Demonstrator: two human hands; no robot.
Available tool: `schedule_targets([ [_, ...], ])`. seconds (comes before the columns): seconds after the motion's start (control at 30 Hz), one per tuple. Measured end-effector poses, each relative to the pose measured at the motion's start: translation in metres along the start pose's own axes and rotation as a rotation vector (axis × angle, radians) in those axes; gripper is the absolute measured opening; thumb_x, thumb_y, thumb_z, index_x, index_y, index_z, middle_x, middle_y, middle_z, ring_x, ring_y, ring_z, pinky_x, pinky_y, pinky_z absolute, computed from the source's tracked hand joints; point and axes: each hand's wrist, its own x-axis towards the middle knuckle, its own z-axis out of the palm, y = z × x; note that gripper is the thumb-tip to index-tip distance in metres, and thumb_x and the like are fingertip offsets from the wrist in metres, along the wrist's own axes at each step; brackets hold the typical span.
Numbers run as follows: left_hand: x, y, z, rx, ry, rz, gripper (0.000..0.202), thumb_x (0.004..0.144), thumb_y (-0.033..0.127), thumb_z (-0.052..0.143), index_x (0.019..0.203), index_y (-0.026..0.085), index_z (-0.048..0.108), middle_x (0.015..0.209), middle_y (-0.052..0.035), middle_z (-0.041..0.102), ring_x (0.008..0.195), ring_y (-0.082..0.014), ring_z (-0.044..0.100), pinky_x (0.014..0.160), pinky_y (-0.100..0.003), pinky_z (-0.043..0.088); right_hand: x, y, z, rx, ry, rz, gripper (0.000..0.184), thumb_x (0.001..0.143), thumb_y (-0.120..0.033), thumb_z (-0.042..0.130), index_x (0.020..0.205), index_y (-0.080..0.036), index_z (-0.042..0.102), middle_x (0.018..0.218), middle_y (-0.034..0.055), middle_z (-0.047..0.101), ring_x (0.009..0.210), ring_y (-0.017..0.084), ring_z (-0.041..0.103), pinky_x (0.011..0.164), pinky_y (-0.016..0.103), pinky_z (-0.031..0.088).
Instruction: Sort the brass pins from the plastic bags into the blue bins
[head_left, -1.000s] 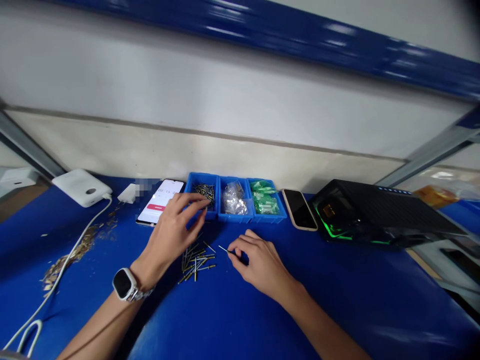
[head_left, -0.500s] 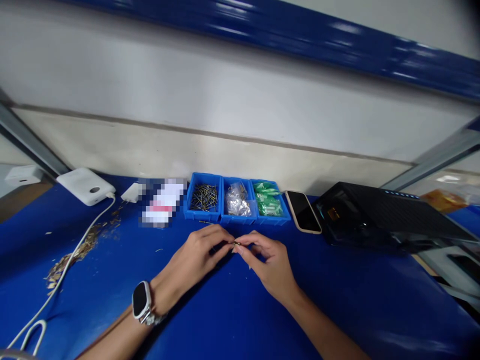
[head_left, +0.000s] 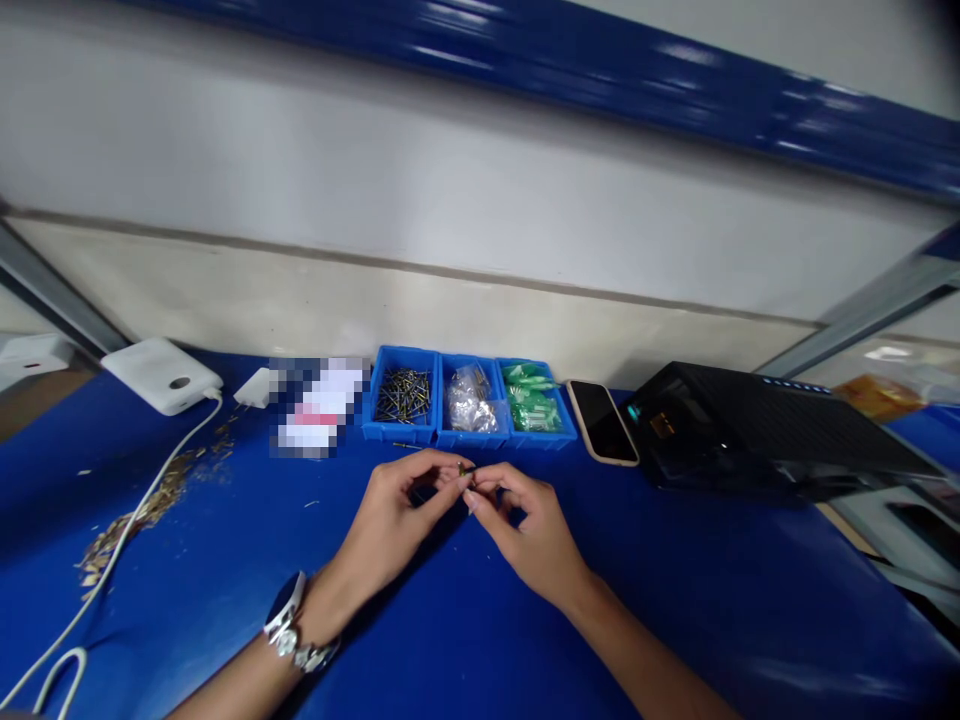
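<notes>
My left hand (head_left: 405,515), a watch and a metal bracelet on its wrist, pinches a small brass-coloured metal piece (head_left: 462,469) between thumb and fingertips. Against it my right hand (head_left: 536,530) is closed in a pinch, its fingertips meeting those of the left. The fingers cover most of the piece, so its exact kind cannot be made out. Beyond the hands stand three joined blue bins: the left bin (head_left: 399,433) holds many thin metal pins, the middle bin (head_left: 469,440) clear bags of small parts, the right bin (head_left: 540,439) green bags. One loose pin (head_left: 407,446) lies before the left bin.
A phone (head_left: 604,425) lies right of the bins, beside a black box-shaped device (head_left: 720,430). At left are a white power bank (head_left: 161,375) with a white cable (head_left: 142,510), a white plug (head_left: 255,388) and scattered brownish bits (head_left: 161,495). A wall closes off the back.
My left wrist has turned, bringing the bracelet into view. The metal piece between my fingertips is tilted more upright and shows above the left thumb. The camera view has shifted slightly.
</notes>
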Motion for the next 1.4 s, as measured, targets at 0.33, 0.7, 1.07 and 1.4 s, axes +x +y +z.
schedule_targets([
  [0.33, -0.002, 0.0, -0.006, 0.23, -0.126, 0.082, 0.025, 0.095, 0.029, 0.059, 0.118, 0.022, 0.067, 0.095, -0.0048, 0.074, 0.084, -0.0167, 0.07, 0.076, -0.03, 0.058, -0.002, -0.007, -0.005, -0.351, -0.011, -0.188, 0.009, 0.089, -0.017, 0.057, 0.083, -0.02, 0.063, 0.072, 0.0011, 0.061, 0.069, 0.015, 0.058, 0.062, 0.026, 0.043],
  [0.7, 0.001, 0.017, -0.034, 0.663, -0.387, 0.494, 0.036, 0.101, 0.018, 0.047, 0.136, 0.021, 0.053, 0.119, -0.0104, 0.062, 0.108, -0.0204, 0.06, 0.087, -0.035, 0.057, -0.002, -0.011, -0.009, 0.029, -0.201, 0.01, 0.022, 0.091, -0.021, 0.058, 0.069, -0.019, 0.056, 0.065, -0.0018, 0.058, 0.058, 0.011, 0.055, 0.057, 0.023, 0.044],
  [1.07, 0.015, 0.034, -0.048, 0.762, 0.176, 0.79, 0.03, 0.094, 0.008, 0.058, 0.12, 0.021, 0.064, 0.103, -0.0044, 0.066, 0.093, -0.0152, 0.064, 0.083, -0.029, 0.056, -0.011, -0.023, -0.014, 0.077, -0.143, -0.191, 0.007, 0.089, -0.024, 0.059, 0.087, -0.02, 0.064, 0.071, 0.0003, 0.06, 0.065, 0.014, 0.057, 0.06, 0.027, 0.045],
  [1.4, 0.031, 0.0, -0.063, 0.929, 0.136, 0.467, 0.027, 0.095, 0.015, 0.054, 0.122, 0.018, 0.06, 0.117, -0.01, 0.063, 0.106, -0.0256, 0.059, 0.091, -0.046, 0.051, -0.011, -0.016, 0.02, -0.563, -0.364, -0.251, 0.007, 0.093, -0.025, 0.061, 0.089, -0.025, 0.066, 0.089, 0.0013, 0.067, 0.097, 0.021, 0.058, 0.067, 0.03, 0.041],
])
